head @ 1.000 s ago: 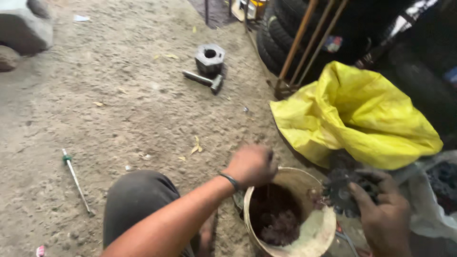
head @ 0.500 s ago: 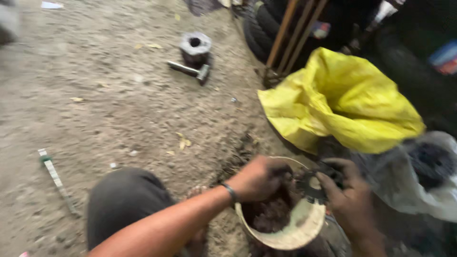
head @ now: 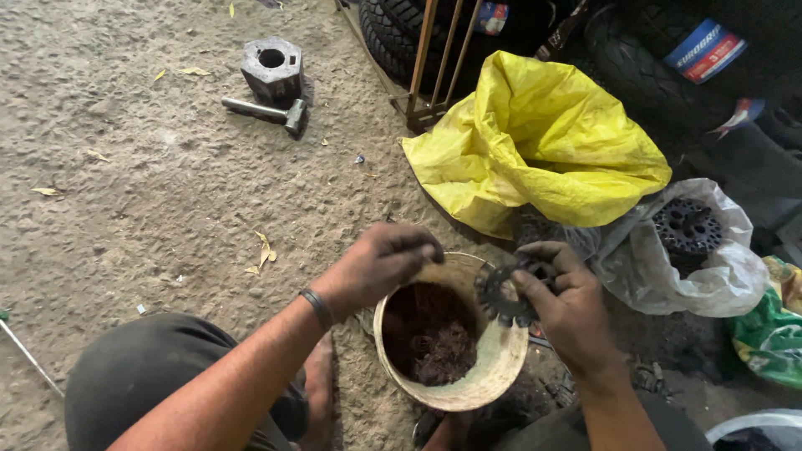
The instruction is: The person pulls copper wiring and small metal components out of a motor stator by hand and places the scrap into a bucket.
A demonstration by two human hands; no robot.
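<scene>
Crouching on the dirt floor, I am pinching a dark, greasy toothed sprocket (head: 504, 294) in my right hand (head: 561, 302) over the round tan bucket (head: 493, 367), lower centre of the frame; my left hand (head: 380, 266) is curling empty at its rim, and the grime is not yet off.

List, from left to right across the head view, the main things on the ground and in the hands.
Thin rod → metal block → left hand → toothed sprocket → right hand → clear bag.
</scene>
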